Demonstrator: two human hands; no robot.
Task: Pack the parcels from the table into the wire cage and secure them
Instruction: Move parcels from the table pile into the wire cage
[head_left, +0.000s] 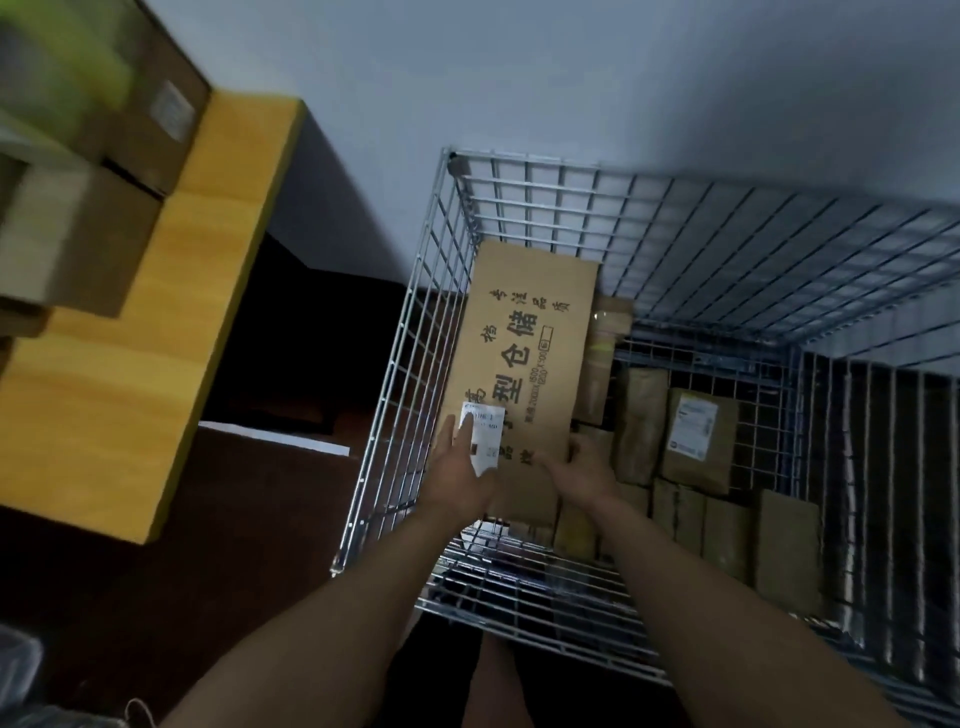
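A long flat cardboard parcel (530, 353) with black printed characters and a white label stands tilted inside the wire cage (779, 249), against its left wall. My left hand (462, 467) lies on the parcel's near left edge, fingers straight over the white label. My right hand (582, 470) grips the parcel's near right edge, fingers curled round it. Several brown parcels (696, 441) lie packed on the cage floor to the right of the long one. More boxes (88, 244) are stacked on the yellow wooden table (171, 353) at the left.
The cage's near wall (519, 597) crosses under my forearms. A pale wall rises behind the cage. Dark floor lies between the table and the cage. A dim grey object sits at the bottom left corner.
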